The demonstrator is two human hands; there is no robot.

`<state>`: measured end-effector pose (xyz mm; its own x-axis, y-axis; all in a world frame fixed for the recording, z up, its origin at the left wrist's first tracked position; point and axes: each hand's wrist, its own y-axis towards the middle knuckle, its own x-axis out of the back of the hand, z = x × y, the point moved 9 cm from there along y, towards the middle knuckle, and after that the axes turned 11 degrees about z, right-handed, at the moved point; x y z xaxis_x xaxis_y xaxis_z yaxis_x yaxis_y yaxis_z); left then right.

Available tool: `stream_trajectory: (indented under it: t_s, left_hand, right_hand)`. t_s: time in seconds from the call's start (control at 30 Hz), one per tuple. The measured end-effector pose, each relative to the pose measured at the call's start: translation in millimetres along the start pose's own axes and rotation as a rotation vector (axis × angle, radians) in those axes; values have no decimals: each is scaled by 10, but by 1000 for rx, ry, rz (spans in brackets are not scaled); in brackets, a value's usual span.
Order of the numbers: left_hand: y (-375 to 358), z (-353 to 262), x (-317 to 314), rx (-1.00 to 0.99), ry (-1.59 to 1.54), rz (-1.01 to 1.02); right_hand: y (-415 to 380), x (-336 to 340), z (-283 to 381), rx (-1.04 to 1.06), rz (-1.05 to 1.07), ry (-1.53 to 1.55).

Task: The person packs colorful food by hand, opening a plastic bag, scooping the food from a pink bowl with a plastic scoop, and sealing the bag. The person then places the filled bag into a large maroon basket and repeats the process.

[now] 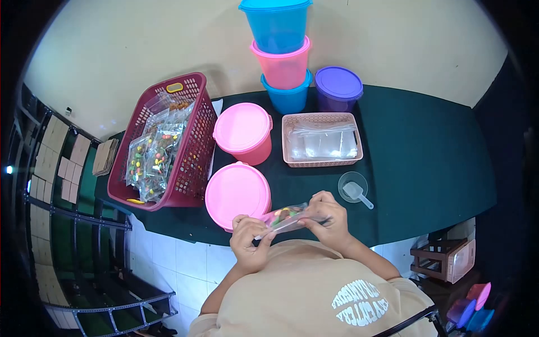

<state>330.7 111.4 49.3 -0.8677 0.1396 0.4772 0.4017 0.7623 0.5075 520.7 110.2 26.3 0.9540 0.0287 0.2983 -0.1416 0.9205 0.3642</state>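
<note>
Between my two hands is a small clear plastic bag (287, 217) with colourful candies inside, held stretched out in front of my chest. My left hand (250, 241) pinches one end of it, close to the near pink-lidded tub (237, 194). The other end is pinched by the fingers of my right hand (328, 220). Just beyond my right hand, a clear bowl (343, 180) holds a white scoop (353, 191). A beige basket (320, 163) behind that contains a stack of empty clear bags (323, 143).
A maroon basket (193, 151) full of candy bags (154, 160) stands at left. Another pink tub (242, 129) sits behind the near one. At the back are stacked blue and pink tubs (281, 67) and a purple tub (338, 87). Dark green cloth (426, 168) covers the table.
</note>
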Motion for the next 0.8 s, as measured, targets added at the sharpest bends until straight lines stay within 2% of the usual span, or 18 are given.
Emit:
stream_trajectory:
  t_s: [0.1,0.37,0.43,0.5,0.53,0.57,0.6,0.67,0.7,0.73,0.8]
  left_hand:
    - [-35,41,138,49,-45,-86]
    - [-51,36,278,37,57,-34]
    - [-62,113,293,38,-11,-38]
    - [-37,206,297,65,-44,-44]
    - [-31,270,275,105,-88,-39]
    - [-55,355,306,203,-55,-119]
    - [-28,298,317,198,-46,-143]
    - [32,23,476,88,143,-289]
    - [81,-2,344,96,163,-31]
    - [104,-41,349,92,167,-46]
    - [211,-165,-6,26,-3,251]
  right_hand:
    - [-10,51,32,61,-2,-96]
    - [-32,99,119,110,13,-159]
    - [-51,74,136,129,12,-143]
    - [-86,21,21,56,9,202]
    - [-79,-25,47,74,20,201]
    - [-93,41,84,123,-98,237]
    - [-112,115,102,172,-214,277]
    - [-69,135,118,242,-223,207]
    - [-30,119,181,292,-249,242]
    - [-20,124,230,339,-274,277]
    - [53,-96,380,404,-52,70]
